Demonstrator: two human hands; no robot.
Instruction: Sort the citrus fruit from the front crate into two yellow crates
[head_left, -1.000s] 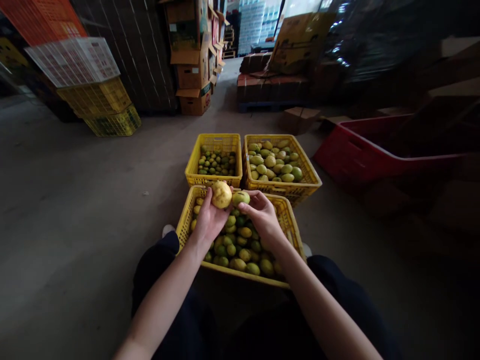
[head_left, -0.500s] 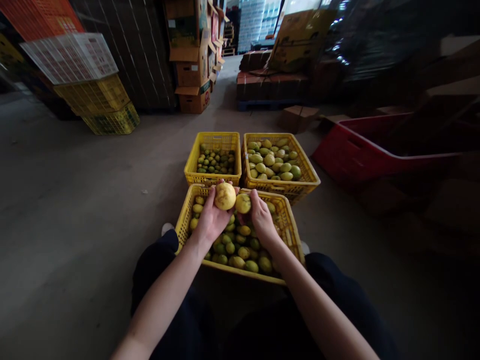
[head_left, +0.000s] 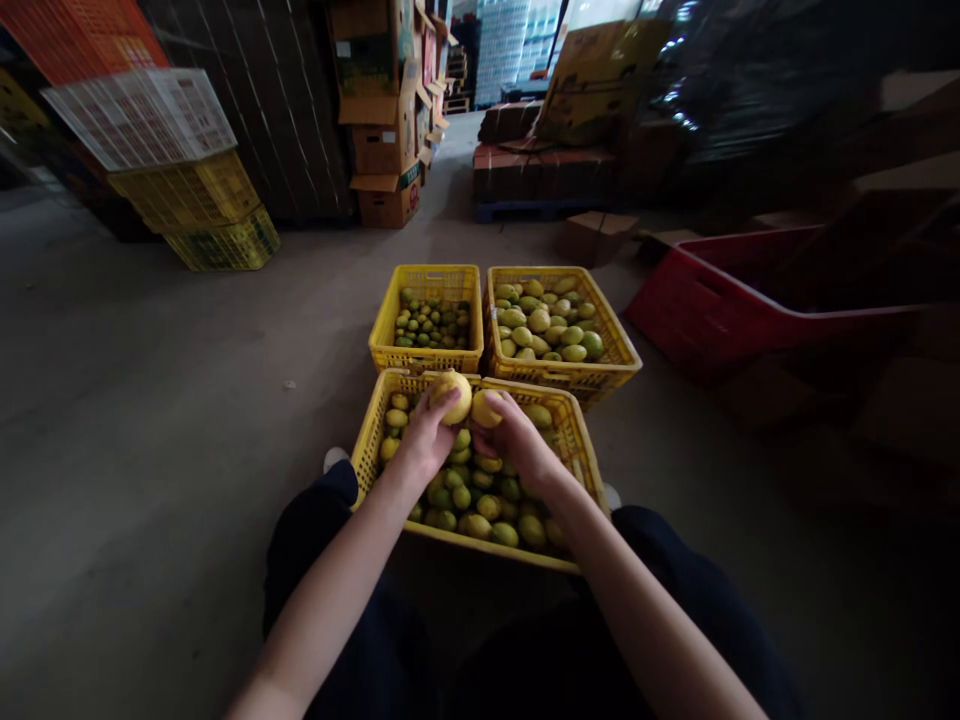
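Note:
My left hand (head_left: pixel 427 432) is closed around a large yellow lemon (head_left: pixel 453 392), with the thumb across its face. Close beside it, my right hand (head_left: pixel 519 437) grips a smaller yellow lemon (head_left: pixel 486 407), partly covered by the fingers. Both fruits are held above the far side of a yellow plastic crate (head_left: pixel 487 553) that stands between my legs. Inside that crate lie many green and yellow lemons (head_left: pixel 480 500). Behind it, a smaller yellow crate (head_left: pixel 426 357) contains small green fruit, and the yellow crate (head_left: pixel 566 373) on the right contains larger yellow-green lemons (head_left: pixel 538 320).
A red bin (head_left: pixel 709 300) stands on the right. At the far left is a stack of white and yellow crates (head_left: pixel 184 190). Cardboard boxes (head_left: pixel 386 150) are piled at the back, near a loaded blue pallet (head_left: pixel 532 210). Concrete floor (head_left: pixel 187 400) surrounds the crates.
Both lemons have been turned in my hands, showing cleaner yellow sides. My left thumb now lies over its lemon, and my right fingers cover more of theirs. The crates have not moved.

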